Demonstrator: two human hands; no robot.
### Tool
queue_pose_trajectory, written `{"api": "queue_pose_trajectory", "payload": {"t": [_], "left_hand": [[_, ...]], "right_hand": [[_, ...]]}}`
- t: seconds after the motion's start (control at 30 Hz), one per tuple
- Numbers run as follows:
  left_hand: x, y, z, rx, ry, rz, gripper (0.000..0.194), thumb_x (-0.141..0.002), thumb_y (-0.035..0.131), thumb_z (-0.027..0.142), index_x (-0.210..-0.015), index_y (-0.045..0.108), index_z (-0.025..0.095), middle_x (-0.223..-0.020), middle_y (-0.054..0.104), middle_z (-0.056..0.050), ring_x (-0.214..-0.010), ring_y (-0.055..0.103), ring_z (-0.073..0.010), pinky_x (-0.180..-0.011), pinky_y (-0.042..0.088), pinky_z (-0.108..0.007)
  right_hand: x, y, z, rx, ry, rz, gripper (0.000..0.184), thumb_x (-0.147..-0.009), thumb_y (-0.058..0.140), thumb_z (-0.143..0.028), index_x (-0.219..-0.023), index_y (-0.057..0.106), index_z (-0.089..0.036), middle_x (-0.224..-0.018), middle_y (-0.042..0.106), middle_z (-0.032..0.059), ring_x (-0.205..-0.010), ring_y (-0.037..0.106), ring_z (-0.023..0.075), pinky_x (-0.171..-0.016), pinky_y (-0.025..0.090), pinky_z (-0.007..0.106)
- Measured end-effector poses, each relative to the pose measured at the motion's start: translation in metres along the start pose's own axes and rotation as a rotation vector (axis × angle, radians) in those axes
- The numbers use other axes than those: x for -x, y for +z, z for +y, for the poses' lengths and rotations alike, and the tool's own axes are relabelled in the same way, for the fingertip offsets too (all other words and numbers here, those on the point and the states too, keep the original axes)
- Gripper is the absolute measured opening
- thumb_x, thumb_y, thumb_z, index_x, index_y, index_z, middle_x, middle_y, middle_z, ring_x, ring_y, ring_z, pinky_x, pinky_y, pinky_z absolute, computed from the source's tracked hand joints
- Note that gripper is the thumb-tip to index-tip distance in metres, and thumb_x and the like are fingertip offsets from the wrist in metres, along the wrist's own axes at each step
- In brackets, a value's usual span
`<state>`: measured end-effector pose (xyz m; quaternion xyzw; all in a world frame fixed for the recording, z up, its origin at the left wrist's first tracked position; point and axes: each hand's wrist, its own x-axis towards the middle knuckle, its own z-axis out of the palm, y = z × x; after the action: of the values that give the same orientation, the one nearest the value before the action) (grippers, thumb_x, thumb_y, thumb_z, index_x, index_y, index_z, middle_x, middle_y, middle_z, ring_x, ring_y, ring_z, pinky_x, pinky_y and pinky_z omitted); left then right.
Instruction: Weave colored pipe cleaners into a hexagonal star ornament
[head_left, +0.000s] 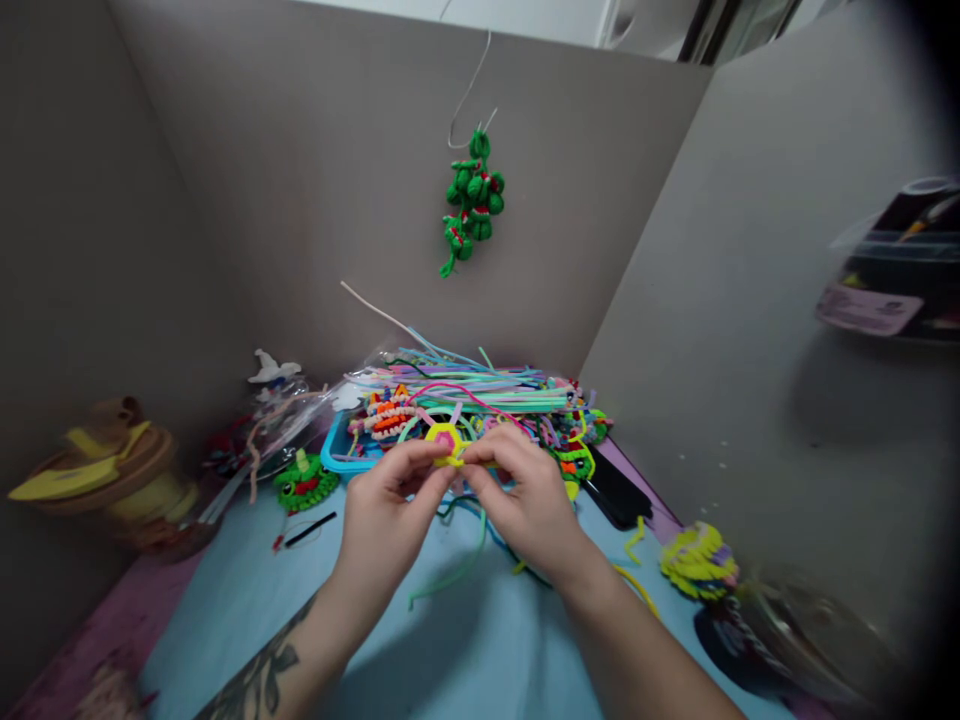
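Observation:
Between my two hands, raised above the table, is a small flower-like piece of bent pipe cleaners [445,441], yellow around a pink middle. My left hand [397,500] pinches its left and lower edge with thumb and forefinger. From the other side my right hand [517,490] grips the yellow stem part, thumb and forefinger pressed together. Pale pink and light strands stick up from the piece. Loose green pipe cleaners [457,572] trail on the blue table cover [427,660] below; whether they join the piece I cannot tell.
Behind my hands, a blue tray [341,463] holds colourful pipe-cleaner pieces, with a bundle of pastel pipe cleaners [517,400] above. A green frog-like figure [306,484] sits left, a black phone-like object [619,490] right. A yellow bundle [697,562] lies farther right. Green ornaments [472,195] hang overhead.

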<state>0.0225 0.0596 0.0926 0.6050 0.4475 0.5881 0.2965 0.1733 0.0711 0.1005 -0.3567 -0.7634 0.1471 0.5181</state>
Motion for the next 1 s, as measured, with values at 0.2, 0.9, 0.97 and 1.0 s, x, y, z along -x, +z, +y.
{"api": "queue_pose_trajectory", "payload": {"t": [0.2, 0.9, 0.97, 1.0], "left_hand": [[0.0, 0.0, -0.001, -0.021, 0.013, 0.009, 0.011, -0.076, 0.068, 0.019, -0.087, 0.07, 0.018, -0.083, 0.075, -0.001, -0.071, 0.069, -0.0123, -0.065, 0.056, -0.019], [0.007, 0.007, -0.002, -0.142, 0.155, 0.029, 0.017, -0.074, 0.068, 0.02, -0.088, 0.077, 0.022, -0.093, 0.077, -0.007, -0.092, 0.07, -0.0222, -0.085, 0.055, -0.033], [0.006, 0.006, -0.002, -0.103, 0.11, 0.018, 0.019, -0.077, 0.067, 0.023, -0.093, 0.076, 0.021, -0.095, 0.076, -0.007, -0.09, 0.071, -0.0215, -0.082, 0.057, -0.033], [0.005, 0.006, -0.001, -0.065, 0.076, 0.02, 0.02, -0.078, 0.066, 0.024, -0.096, 0.075, 0.021, -0.096, 0.076, -0.007, -0.088, 0.071, -0.0209, -0.081, 0.057, -0.032]], "right_hand": [[0.0, 0.001, 0.002, 0.009, -0.035, -0.003, 0.01, -0.084, 0.056, -0.01, -0.082, 0.061, -0.019, -0.079, 0.058, 0.0009, -0.077, 0.056, 0.0134, -0.07, 0.043, 0.025], [0.001, 0.007, 0.005, 0.022, 0.049, 0.147, 0.014, -0.087, 0.052, -0.011, -0.079, 0.059, -0.02, -0.08, 0.059, 0.0004, -0.075, 0.056, 0.0128, -0.067, 0.044, 0.024], [0.0, 0.006, 0.005, 0.016, 0.044, 0.141, 0.013, -0.087, 0.052, -0.011, -0.079, 0.059, -0.02, -0.08, 0.058, 0.0007, -0.076, 0.056, 0.0129, -0.068, 0.044, 0.024], [0.0, 0.006, 0.005, 0.012, 0.032, 0.131, 0.013, -0.087, 0.052, -0.012, -0.08, 0.059, -0.02, -0.081, 0.058, 0.0011, -0.077, 0.056, 0.0132, -0.069, 0.045, 0.024]]}}
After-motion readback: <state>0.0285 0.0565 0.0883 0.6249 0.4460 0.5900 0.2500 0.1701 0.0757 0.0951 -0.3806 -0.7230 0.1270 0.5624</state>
